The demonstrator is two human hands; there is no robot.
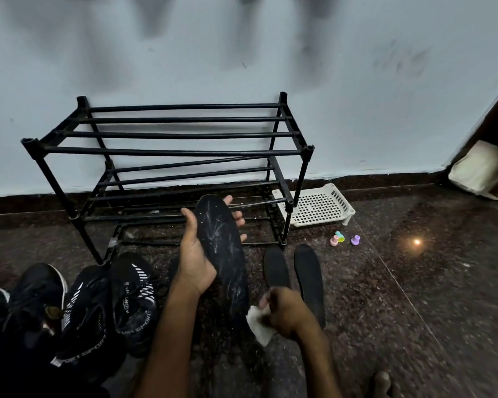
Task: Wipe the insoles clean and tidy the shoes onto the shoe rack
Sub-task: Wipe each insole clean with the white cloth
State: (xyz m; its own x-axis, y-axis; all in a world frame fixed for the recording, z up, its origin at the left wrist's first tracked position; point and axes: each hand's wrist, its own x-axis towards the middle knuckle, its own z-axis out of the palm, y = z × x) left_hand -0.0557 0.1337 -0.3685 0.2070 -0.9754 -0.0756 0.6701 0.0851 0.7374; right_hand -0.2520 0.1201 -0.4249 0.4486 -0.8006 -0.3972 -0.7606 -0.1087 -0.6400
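Observation:
My left hand (196,254) holds a black insole (223,248) streaked with white dust, fingers behind it and thumb at its left edge. My right hand (282,311) pinches a white wipe (258,324) against the insole's lower end. Two more black insoles (276,268) (309,277) lie on the floor to the right. A black shoe rack (167,152) stands against the wall with nothing on its bars. Black sport shoes (134,297) (84,308) with white stripes and another black shoe (38,291) sit on the floor at the left.
A white perforated plastic tray (318,206) rests on the floor by the rack's right legs. Small pastel toys (338,238) (355,240) lie beyond the insoles. A cream bag (483,170) sits in the right corner. The floor is dark speckled stone.

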